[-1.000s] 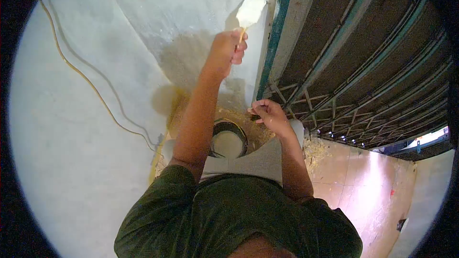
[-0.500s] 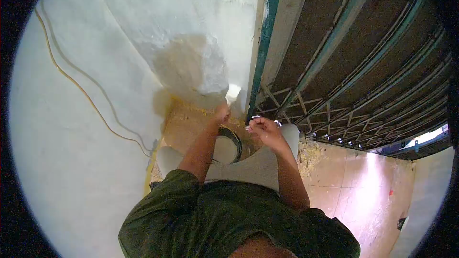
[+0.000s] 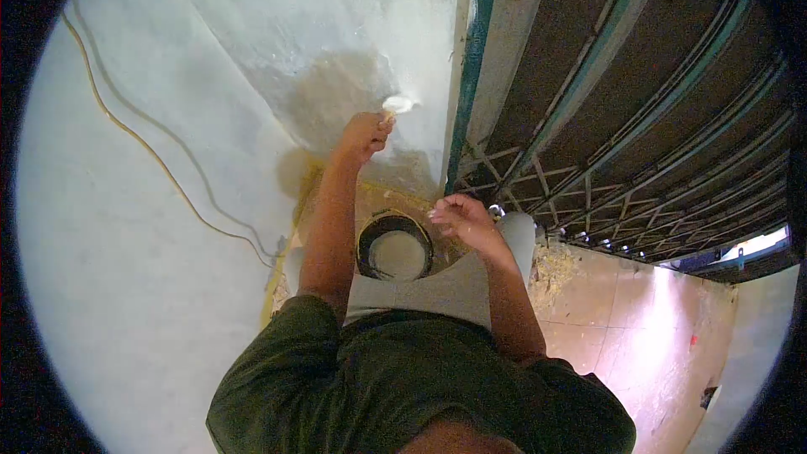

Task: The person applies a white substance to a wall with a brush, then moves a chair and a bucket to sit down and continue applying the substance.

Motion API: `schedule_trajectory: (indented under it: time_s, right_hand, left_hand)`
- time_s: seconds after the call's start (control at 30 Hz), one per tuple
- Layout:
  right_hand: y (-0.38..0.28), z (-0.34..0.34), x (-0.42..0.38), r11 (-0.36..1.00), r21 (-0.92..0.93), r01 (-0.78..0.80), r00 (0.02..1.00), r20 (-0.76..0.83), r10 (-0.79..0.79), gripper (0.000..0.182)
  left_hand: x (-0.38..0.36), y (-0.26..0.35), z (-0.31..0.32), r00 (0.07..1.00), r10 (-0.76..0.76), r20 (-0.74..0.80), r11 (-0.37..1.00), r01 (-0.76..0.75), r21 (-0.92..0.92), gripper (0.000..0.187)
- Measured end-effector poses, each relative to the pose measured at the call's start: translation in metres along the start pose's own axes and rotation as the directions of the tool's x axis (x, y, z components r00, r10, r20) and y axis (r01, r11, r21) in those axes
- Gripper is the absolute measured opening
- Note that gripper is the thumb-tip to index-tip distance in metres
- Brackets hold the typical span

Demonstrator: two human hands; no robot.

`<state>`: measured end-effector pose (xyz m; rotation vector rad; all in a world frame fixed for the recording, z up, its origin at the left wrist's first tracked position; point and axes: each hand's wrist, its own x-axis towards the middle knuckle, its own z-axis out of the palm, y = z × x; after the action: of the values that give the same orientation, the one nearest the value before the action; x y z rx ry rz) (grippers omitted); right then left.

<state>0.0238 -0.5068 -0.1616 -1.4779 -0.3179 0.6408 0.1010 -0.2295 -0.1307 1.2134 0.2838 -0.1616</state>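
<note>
My left hand [image 3: 365,138] is closed around the handle of a small tool with a white, paint-like end [image 3: 398,104], which touches the pale wall [image 3: 420,50] beside a damp-looking grey patch. Between my knees and below that hand stands a round black bucket [image 3: 363,254] with greyish liquid inside. To the right of the bucket's rim is my right hand [image 3: 464,220], raised, its fingers curled together with whitish smears on the tips. Whether anything is between those fingers is too small to tell.
At the right a folding metal gate [image 3: 580,118] with a green edge post [image 3: 472,59] runs beside the wall. A yellow-brown cord [image 3: 139,139] hangs along the left wall. Debris [image 3: 555,273] lies on the tiled floor [image 3: 588,303], near the gate's foot.
My left hand has moved up and slightly left, from near the bucket to the wall, with the tool. The bucket shows more fully. My right hand has barely shifted.
</note>
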Motion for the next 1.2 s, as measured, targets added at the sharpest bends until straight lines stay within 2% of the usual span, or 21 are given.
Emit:
schedule_trajectory:
  time_s: [0.07, 0.13, 0.2, 0.37, 0.43, 0.5, 0.63, 0.67, 0.7, 0.73, 0.77, 0.8, 0.83, 0.9, 0.93, 1.0, 1.03, 1.07, 1.1, 1.13, 1.2]
  right_hand:
    - [-0.001, -0.001, 0.01, 0.992, 0.117, -0.051, 0.999, -0.001, 0.052, 0.021]
    - [0.007, -0.007, 0.019, 0.996, 0.085, -0.025, 1.0, 0.002, 0.025, 0.021]
    - [0.015, -0.017, 0.038, 0.996, 0.083, 0.019, 0.999, 0.046, -0.023, 0.022]
    - [0.066, -0.047, 0.094, 0.996, 0.004, -0.092, 0.985, 0.144, 0.09, 0.022]
    - [0.097, -0.068, 0.12, 0.951, -0.306, 0.046, 0.927, 0.368, 0.073, 0.027]
    - [0.12, -0.084, 0.13, 0.913, -0.39, 0.118, 0.915, 0.401, 0.053, 0.029]
    - [0.151, -0.105, 0.137, 0.721, -0.623, 0.302, 0.918, 0.395, -0.043, 0.037]
    - [0.15, -0.109, 0.14, 0.724, -0.622, 0.298, 0.916, 0.399, -0.035, 0.037]
    - [0.136, -0.108, 0.141, 0.712, -0.689, 0.139, 0.956, 0.282, 0.086, 0.039]
    - [0.13, -0.109, 0.144, 0.679, -0.734, -0.025, 0.966, 0.156, 0.204, 0.041]
    - [0.128, -0.112, 0.15, 0.681, -0.732, -0.028, 0.964, 0.161, 0.212, 0.041]
    - [0.128, -0.116, 0.157, 0.628, -0.778, 0.004, 0.952, 0.196, 0.237, 0.042]
    - [0.129, -0.119, 0.16, 0.573, -0.818, 0.04, 0.937, 0.23, 0.262, 0.043]
    - [0.134, -0.12, 0.162, 0.542, -0.839, 0.033, 0.953, 0.189, 0.235, 0.045]
    - [0.136, -0.121, 0.162, 0.505, -0.863, 0.022, 0.968, 0.144, 0.205, 0.047]
    - [0.141, -0.122, 0.163, 0.473, -0.88, 0.036, 0.959, 0.164, 0.232, 0.049]
    - [0.143, -0.124, 0.164, 0.433, -0.9, 0.051, 0.95, 0.178, 0.257, 0.05]
    - [0.147, -0.126, 0.165, 0.434, -0.899, 0.05, 0.949, 0.178, 0.259, 0.05]
    - [0.153, -0.128, 0.166, 0.493, -0.869, 0.042, 0.94, 0.201, 0.275, 0.051]
    - [0.16, -0.129, 0.167, 0.549, -0.835, 0.032, 0.93, 0.225, 0.289, 0.052]
    - [0.178, -0.131, 0.173, 0.495, -0.865, 0.081, 0.949, 0.219, 0.228, 0.053]
  left_hand:
    - [-0.027, 0.007, 0.004, 0.998, 0.038, 0.054, 0.999, -0.036, -0.031, 0.009]
    - [-0.044, -0.008, 0.005, 0.992, 0.072, 0.108, 0.995, -0.065, -0.071, 0.009]
    - [-0.035, -0.033, 0.015, 0.978, 0.204, -0.033, 0.977, -0.206, -0.052, 0.013]
    - [0.024, -0.104, 0.01, 0.968, 0.227, -0.109, 0.972, -0.232, -0.037, 0.017]
    - [0.07, -0.156, -0.013, 0.966, 0.226, -0.127, 0.974, -0.227, 0.013, 0.018]
    - [0.118, -0.222, -0.05, 0.979, 0.165, 0.119, 0.965, -0.135, -0.225, 0.02]
    - [0.124, -0.31, -0.047, 0.979, 0.206, -0.009, 0.943, -0.201, -0.267, 0.022]
    - [0.121, -0.321, -0.05, 0.977, 0.209, 0.045, 0.969, -0.213, 0.124, 0.02]
    - [0.116, -0.331, -0.054, 0.977, 0.19, 0.097, 0.843, -0.213, 0.494, 0.019]
    - [0.111, -0.341, -0.058, 0.979, 0.149, 0.139, 0.583, -0.201, 0.787, 0.018]
    - [0.106, -0.351, -0.062, 0.983, 0.089, 0.163, 0.229, -0.18, 0.957, 0.017]
    - [0.104, -0.36, -0.067, 0.986, 0.021, 0.164, -0.164, -0.159, 0.974, 0.017]
    - [0.109, -0.376, -0.073, 0.987, 0.014, 0.158, -0.163, -0.154, 0.975, 0.017]
    - [0.125, -0.408, -0.086, 0.914, 0.285, 0.289, -0.005, -0.3, 0.954, 0.015]
    - [0.122, -0.393, -0.08, 0.917, 0.279, 0.285, -0.005, -0.296, 0.955, 0.015]
    - [0.106, -0.311, -0.048, 0.571, 0.546, 0.613, -0.176, -0.637, 0.751, 0.011]
    - [0.098, -0.275, -0.032, 0.572, 0.544, 0.613, -0.177, -0.637, 0.751, 0.011]
    - [0.089, -0.24, -0.015, 0.911, 0.319, 0.261, 0.225, -0.341, 0.913, 0.013]
    - [0.077, -0.213, -0.001, 0.992, -0.079, -0.095, 0.477, 0.121, 0.871, 0.015]
    - [0.064, -0.197, 0.007, 0.992, -0.08, -0.098, 0.477, 0.125, 0.87, 0.015]
    - [0.039, -0.172, 0.022, 0.97, 0.016, -0.243, 0.783, 0.139, 0.606, 0.023]
